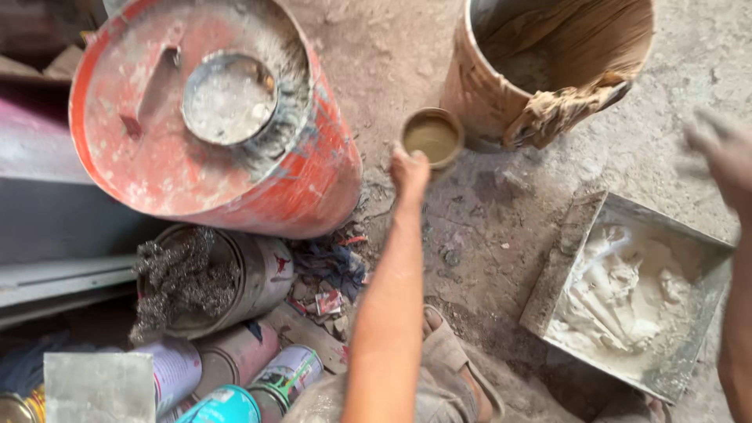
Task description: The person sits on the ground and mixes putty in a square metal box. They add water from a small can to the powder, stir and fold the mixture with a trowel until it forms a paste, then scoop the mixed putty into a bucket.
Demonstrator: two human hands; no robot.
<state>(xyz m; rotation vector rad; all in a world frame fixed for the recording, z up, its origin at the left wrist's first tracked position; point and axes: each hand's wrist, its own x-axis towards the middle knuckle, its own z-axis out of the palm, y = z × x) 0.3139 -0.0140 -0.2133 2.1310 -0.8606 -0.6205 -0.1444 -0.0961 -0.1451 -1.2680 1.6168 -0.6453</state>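
Note:
My left hand [410,168] reaches forward over the dirt floor and grips the near rim of a small round tin [432,137] holding brownish liquid. The tin stands on the ground next to a large stained bucket [486,94] with a dirty rag [560,113] draped over its rim. My right hand [724,153] is blurred at the right edge, raised above a square metal tray [689,360] of white putty [627,294]; its fingers look apart and nothing shows in it.
A big red drum [235,188] with a small dusty lid on top stands at the left. Below it lie a can stuffed with steel wool [184,282], several paint cans [235,376] and scraps. My sandalled foot [450,360] is at the bottom.

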